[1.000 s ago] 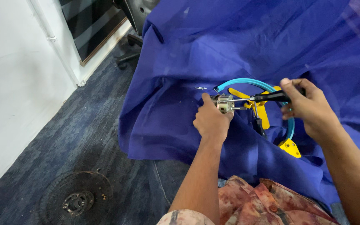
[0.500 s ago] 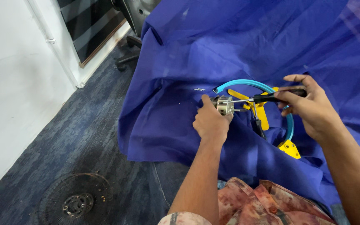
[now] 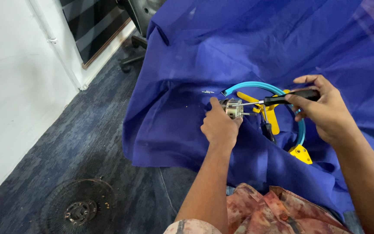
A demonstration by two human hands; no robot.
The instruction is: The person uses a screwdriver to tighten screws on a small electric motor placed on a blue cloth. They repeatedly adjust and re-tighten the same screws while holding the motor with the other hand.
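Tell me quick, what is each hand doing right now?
Left hand: closed, holding the small silver metal part.
Right hand: closed, holding the black-handled screwdriver.

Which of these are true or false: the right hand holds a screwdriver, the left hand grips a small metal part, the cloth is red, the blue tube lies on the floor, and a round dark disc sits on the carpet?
1. The right hand holds a black-handled screwdriver. True.
2. The left hand grips a small metal part. True.
3. The cloth is red. False: the cloth is blue.
4. The blue tube lies on the floor. False: the blue tube curves over the cloth, beside yellow pieces.
5. A round dark disc sits on the carpet. True.
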